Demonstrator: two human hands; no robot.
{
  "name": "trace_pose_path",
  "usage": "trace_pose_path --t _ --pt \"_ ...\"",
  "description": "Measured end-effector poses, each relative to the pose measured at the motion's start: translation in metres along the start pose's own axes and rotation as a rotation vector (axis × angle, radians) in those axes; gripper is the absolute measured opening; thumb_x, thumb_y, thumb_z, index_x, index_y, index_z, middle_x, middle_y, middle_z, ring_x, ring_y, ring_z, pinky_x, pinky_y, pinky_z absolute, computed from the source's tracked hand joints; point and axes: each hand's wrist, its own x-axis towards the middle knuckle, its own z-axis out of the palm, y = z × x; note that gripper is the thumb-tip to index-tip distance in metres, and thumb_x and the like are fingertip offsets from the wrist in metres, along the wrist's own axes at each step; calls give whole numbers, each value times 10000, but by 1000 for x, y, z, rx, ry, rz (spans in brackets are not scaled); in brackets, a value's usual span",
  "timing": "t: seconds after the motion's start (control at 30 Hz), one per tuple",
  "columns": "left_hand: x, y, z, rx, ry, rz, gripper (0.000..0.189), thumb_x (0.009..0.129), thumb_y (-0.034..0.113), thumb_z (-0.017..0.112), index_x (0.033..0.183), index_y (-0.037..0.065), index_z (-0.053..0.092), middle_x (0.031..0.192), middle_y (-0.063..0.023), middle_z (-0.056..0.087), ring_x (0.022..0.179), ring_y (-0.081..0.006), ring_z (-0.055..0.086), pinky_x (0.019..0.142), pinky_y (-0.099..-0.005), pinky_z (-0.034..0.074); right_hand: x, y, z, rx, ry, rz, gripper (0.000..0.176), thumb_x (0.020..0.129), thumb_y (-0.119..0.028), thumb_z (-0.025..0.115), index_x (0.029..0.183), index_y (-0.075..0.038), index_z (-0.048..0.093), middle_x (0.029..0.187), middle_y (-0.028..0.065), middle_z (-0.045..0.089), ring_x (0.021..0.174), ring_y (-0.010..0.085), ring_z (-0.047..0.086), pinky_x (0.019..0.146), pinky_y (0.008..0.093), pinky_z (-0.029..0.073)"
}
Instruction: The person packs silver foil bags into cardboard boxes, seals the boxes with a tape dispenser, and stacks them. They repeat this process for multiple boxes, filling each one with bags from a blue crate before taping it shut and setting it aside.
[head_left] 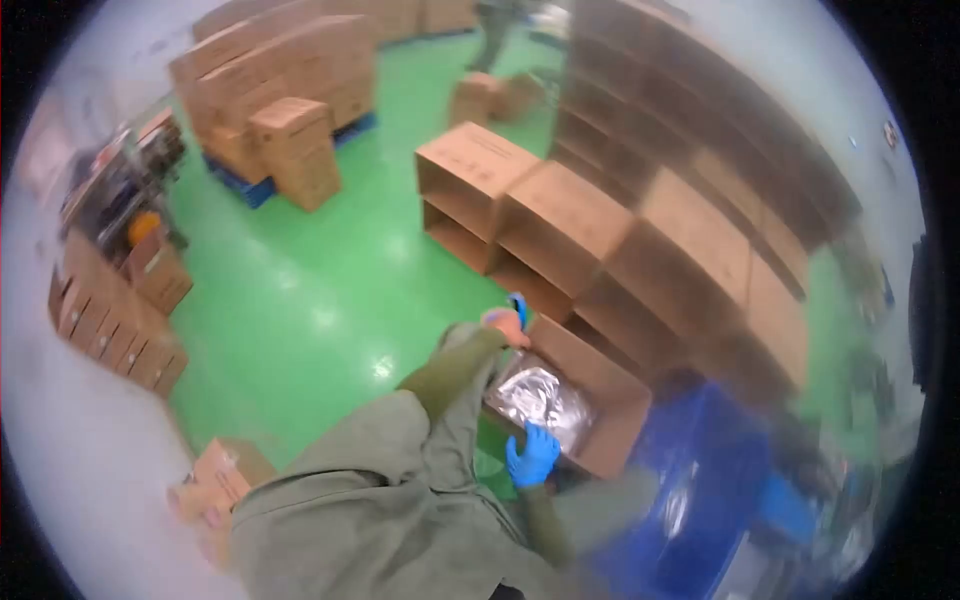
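An opened cardboard box (622,418) stands before my legs, with shiny clear plastic wrapping (545,398) inside it. My left hand (506,326) is ungloved and closed at the box's far left corner. A small blue object (518,308) sticks out beside its fingers; its kind is too blurred to tell. A blue glove covers my right hand (535,457). Its fingers are spread at the near edge of the box, close to the plastic, with nothing seen in them.
Open-fronted cardboard boxes (568,207) are stacked just beyond the box. On the right is a large blue bin (700,480). Cartons on a blue pallet (240,182) stand at the back left. A person (492,35) is at the far end of the green floor (310,270).
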Motion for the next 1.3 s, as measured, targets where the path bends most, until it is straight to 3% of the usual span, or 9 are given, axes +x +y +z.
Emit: trace_pose_path --t 0.03,0.07,0.33,0.53,0.8,0.97,1.13,1.2,1.3 --pt "-6 4 4 -1 142 21 493 558 415 767 784 -14 680 803 -196 666 752 -300 657 703 -414 524 7 0 0 21 19 -10 405 749 -280 652 1075 -48 588 938 144 591 887 329 546 807 439 401" --pt "-3 7 -1 1 14 -57 517 560 410 775 837 -18 686 890 -209 665 834 -303 654 754 -422 517 11 1 -2 59 5 -10 407 746 -271 654 1075 -40 590 926 155 595 863 339 553 789 441 414" --pt "-22 7 -15 -121 -2 -94 515 571 387 766 876 -19 680 860 -200 672 794 -302 666 709 -413 528 1 5 4 23 -32 -17 436 730 -269 661 1102 -55 584 942 157 586 891 332 543 828 437 397" --pt "-17 9 -21 35 -87 -48 450 614 421 732 743 -5 665 718 -161 656 665 -280 647 632 -391 512 1 1 2 16 -2 9 448 741 -287 654 1123 -70 568 944 131 568 893 313 521 832 431 377" --pt "1 -5 -8 -68 -154 -40 440 624 343 716 812 -49 657 850 -233 661 809 -334 659 729 -421 521 6 6 2 47 -20 13 427 735 -299 654 1089 -73 572 932 125 564 899 310 522 819 433 378" --pt "26 -25 23 -38 31 80 540 652 322 720 1047 -26 600 1049 -265 616 984 -386 605 865 -454 482 8 5 -6 52 -33 40 464 738 -310 653 1129 -75 567 947 127 567 908 307 526 815 437 383" --pt "3 12 14 -56 209 43 494 651 324 718 1009 6 600 1013 -250 622 942 -406 602 845 -483 475 4 2 -3 41 -61 57 527 745 -318 653 1196 -71 539 955 120 572 916 306 529 814 422 394" --pt "10 7 15 -29 293 80 429 646 328 718 924 17 616 953 -228 635 911 -396 607 817 -484 480 15 1 -7 96 -165 112 557 745 -292 658 1228 -57 511 1059 155 559 993 327 520 874 433 391" --pt "35 -10 21 -238 74 251 401 639 337 722 867 21 625 919 -212 644 892 -383 616 795 -473 486 46 4 -29 254 40 50 599 743 -303 674 1248 -42 485 1227 214 499 1136 378 469 963 462 353"
